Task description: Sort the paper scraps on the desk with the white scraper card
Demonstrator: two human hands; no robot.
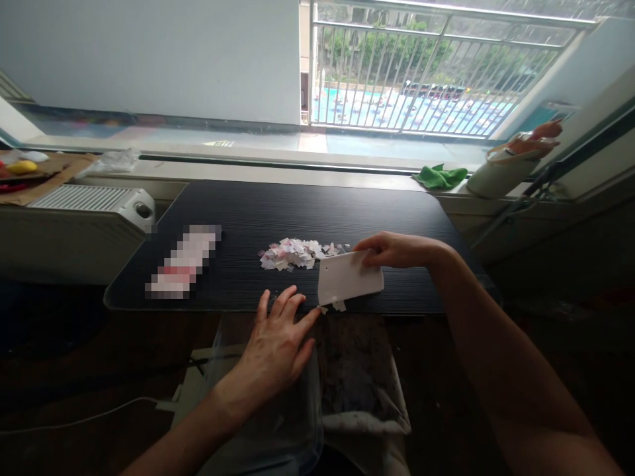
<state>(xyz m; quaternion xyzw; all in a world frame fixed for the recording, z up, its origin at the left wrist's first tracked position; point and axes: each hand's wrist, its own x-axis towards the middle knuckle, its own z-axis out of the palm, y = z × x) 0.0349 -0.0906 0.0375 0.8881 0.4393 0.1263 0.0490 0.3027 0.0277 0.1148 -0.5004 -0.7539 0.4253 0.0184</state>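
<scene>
My right hand [384, 250] grips the upper right edge of a flat white panel [350, 276] with a small hole near one corner. The panel leans over the front part of the dark table [317, 205]. Just left of it lies a heap of small torn paper scraps [292, 254], with a few loose bits trailing toward the panel. My left hand [280, 334] is at the table's front edge with its fingers spread and nothing in them. Its index fingertip is close to a few paper scraps [339, 306] below the panel's lower edge.
A blurred-out pale sheet [184, 263] lies on the table's left. Below the front edge are a clear plastic bin [317, 423] and a cloth-lined container [364, 423]. A green cloth [440, 176] and a pale bag [503, 173] rest on the sill. A white radiator [94, 205] stands left.
</scene>
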